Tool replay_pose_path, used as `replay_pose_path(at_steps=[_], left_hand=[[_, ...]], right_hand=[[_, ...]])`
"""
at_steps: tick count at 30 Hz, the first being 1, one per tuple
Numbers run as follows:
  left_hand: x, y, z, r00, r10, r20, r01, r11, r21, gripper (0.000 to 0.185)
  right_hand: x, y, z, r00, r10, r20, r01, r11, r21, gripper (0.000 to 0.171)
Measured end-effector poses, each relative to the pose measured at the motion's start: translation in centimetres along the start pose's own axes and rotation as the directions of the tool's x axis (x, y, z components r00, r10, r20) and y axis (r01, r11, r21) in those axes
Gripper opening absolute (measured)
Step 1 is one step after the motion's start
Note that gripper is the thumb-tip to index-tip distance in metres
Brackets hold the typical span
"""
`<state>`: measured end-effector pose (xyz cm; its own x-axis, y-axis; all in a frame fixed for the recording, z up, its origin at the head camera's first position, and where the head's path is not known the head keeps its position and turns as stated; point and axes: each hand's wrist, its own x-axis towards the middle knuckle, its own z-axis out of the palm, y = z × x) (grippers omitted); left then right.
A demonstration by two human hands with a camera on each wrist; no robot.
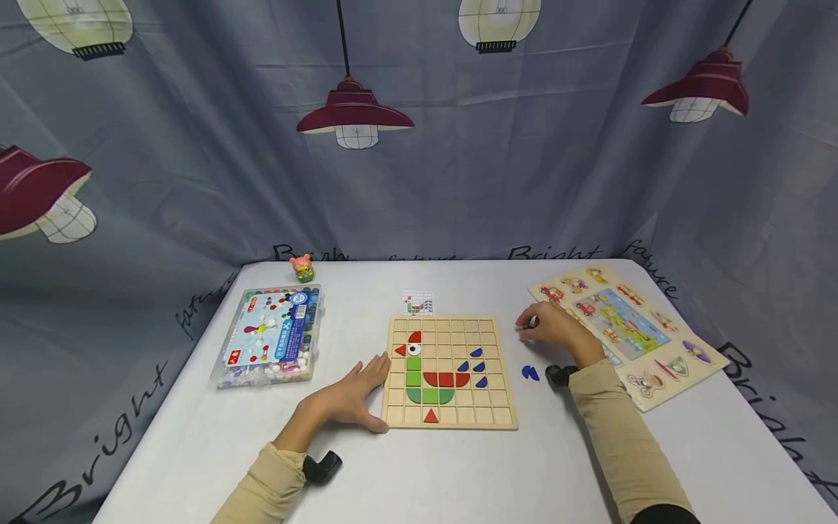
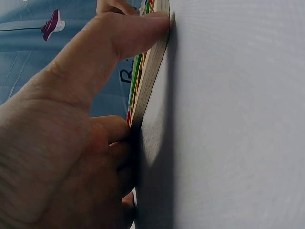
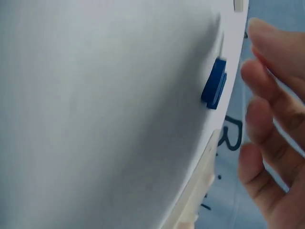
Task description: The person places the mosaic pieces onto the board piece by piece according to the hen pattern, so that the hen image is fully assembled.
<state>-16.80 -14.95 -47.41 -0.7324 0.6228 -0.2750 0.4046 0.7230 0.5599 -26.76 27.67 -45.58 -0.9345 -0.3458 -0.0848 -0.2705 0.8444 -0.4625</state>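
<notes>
A wooden grid board [image 1: 484, 416] lies mid-table, with green, red and blue pieces forming a bird-like figure and a white eye piece [image 1: 414, 349]. Along its left edge rests my left hand [image 1: 350, 393], fingers spread and thumb at the near corner; the left wrist view shows the thumb [image 2: 138, 33] against the board's side. To the right of the board, my right hand [image 1: 553, 326] hovers over the table with loosely bent fingers. No piece shows between those fingers [image 3: 259, 119] in the right wrist view. Two blue pieces [image 1: 530, 372] lie on the table below that hand.
A small printed card [image 1: 417, 303] lies behind the board. On the left are a clear case of coloured parts [image 1: 268, 331] and a small pig-like figurine [image 1: 302, 268]. A wooden picture puzzle [image 1: 631, 327] lies on the right, partly under the right forearm.
</notes>
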Motion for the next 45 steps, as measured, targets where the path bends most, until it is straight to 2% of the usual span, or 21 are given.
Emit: replay_pose_path(at_steps=[6, 10, 24, 32, 39, 45], left_hand=[[-0.1, 0.0, 0.2, 1.000, 0.004, 0.005, -0.004, 1.000, -0.006, 0.117], [-0.2, 0.0, 0.2, 1.000, 0.003, 0.007, -0.003, 1.000, 0.001, 0.117], [-0.1, 0.0, 0.2, 1.000, -0.001, 0.009, 0.001, 1.000, 0.001, 0.117], [0.0, -0.2, 0.1, 1.000, -0.001, 0.006, 0.001, 1.000, 0.022, 0.117], [0.0, -0.1, 0.1, 1.000, 0.004, 0.012, -0.004, 1.000, 0.014, 0.116], [0.0, 0.0, 0.1, 1.000, -0.004, 0.008, 0.004, 1.000, 0.004, 0.117]], right_hand=[[0.7, 1.0, -0.2, 0.987, 0.154, 0.039, -0.155, 0.988, 0.005, 0.025], [0.9, 0.9, -0.3, 0.975, 0.215, 0.058, -0.214, 0.977, -0.017, 0.024], [0.8, -0.1, -0.2, 0.981, 0.165, 0.104, -0.167, 0.986, 0.001, 0.017], [0.5, -0.3, -0.1, 0.993, 0.099, 0.059, -0.100, 0.995, 0.013, 0.015], [0.4, 0.9, 0.6, 0.992, 0.122, 0.017, -0.123, 0.986, 0.110, 0.015], [0.2, 1.5, 1.0, 0.989, 0.149, 0.005, -0.149, 0.981, 0.124, 0.018]])
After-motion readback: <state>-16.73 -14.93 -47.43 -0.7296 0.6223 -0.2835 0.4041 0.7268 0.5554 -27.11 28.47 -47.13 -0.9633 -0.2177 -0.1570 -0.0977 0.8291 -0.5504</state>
